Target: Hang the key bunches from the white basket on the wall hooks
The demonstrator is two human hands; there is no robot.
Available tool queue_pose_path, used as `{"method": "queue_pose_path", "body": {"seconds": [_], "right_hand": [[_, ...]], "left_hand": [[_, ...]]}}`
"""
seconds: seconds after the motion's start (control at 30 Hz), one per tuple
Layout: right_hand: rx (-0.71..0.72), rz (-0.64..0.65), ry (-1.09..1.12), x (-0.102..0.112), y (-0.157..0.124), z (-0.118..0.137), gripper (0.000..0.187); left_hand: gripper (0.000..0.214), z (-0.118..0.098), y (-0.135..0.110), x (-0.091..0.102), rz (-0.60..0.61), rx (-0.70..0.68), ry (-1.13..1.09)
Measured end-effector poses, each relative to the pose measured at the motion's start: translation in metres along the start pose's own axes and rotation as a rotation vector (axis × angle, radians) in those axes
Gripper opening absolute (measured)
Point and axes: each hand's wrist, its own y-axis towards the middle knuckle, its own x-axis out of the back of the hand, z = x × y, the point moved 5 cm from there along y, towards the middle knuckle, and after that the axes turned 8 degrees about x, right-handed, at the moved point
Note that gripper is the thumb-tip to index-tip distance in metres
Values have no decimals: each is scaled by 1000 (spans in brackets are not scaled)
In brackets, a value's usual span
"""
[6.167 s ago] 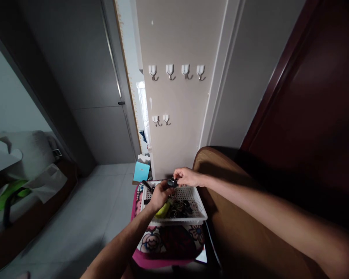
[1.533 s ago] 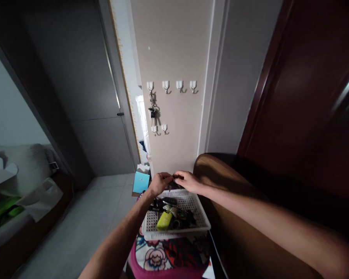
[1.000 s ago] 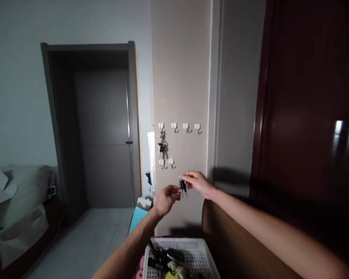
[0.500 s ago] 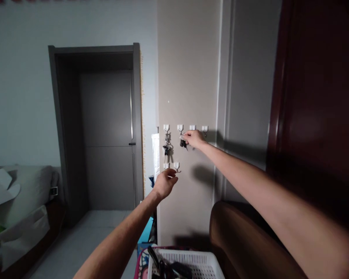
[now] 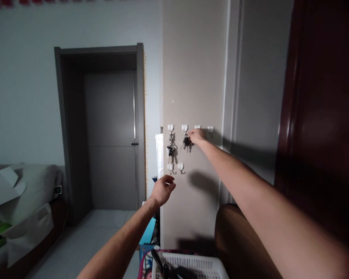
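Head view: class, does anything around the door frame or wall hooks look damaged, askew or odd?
Yes: a ragged yellowish strip runs down the right edge of the grey door frame, looking unfinished. The wall hooks seem straight, though the right hand partly hides one.

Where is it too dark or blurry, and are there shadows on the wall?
Head view: the dark red panel fades almost to black at the right edge; head view: a soft shadow falls on the wall below the right hand; head view: the right forearm blurs toward the bottom right corner.
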Motion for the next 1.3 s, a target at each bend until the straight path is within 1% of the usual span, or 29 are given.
{"method": "queue_pose_path", "body": {"seconds": [0.07, 0.13, 0.2, 0.27, 0.37, 0.43, 0.5, 0.57, 0.6, 0.67, 0.73, 0.83, 1.0, 1.17, 1.3], "right_hand": [[37, 18, -8, 3, -5, -1, 17], [110, 38, -19, 8, -16, 0, 18], [196, 84, -54, 12, -34, 2, 22], [282, 192, -108, 11, -61, 1, 26], [362, 424, -128, -1, -121, -13, 27], [371, 583, -95, -12, -172, -31, 22], [375, 744, -62, -23, -226, -50, 18], [358, 869, -45, -30, -272, -70, 16], [353, 951, -52, -33, -291, -78, 15], [354, 1118, -94, -39, -320, -88, 13], [372, 1226, -117, -44, -335, -90, 12], [427, 1265, -117, -51, -345, -82, 17], [499, 1342, -157, -60, -361, -75, 19], [473, 1431, -116, -61, -364, -77, 20], [488, 1515, -115, -57, -365, -73, 31]], "left_hand": [[24, 4, -3, -2, 7, 8, 2], [24, 10, -9, -6, 23, 22, 4], [23, 19, -18, -14, 52, 46, 6], [24, 31, -29, -27, 90, 75, 5], [25, 55, -50, -55, 169, 115, 17], [26, 73, -66, -75, 235, 126, 56], [25, 92, -84, -91, 291, 113, 143], [24, 108, -101, -101, 313, 81, 262], [23, 115, -108, -103, 314, 58, 323], [20, 125, -120, -105, 303, 5, 412], [18, 129, -129, -104, 285, -48, 453], [19, 129, -134, -101, 268, -78, 472], [20, 129, -133, -99, 280, -56, 493], [18, 132, -133, -99, 285, -84, 507], [18, 134, -132, -98, 276, -83, 509]]}}
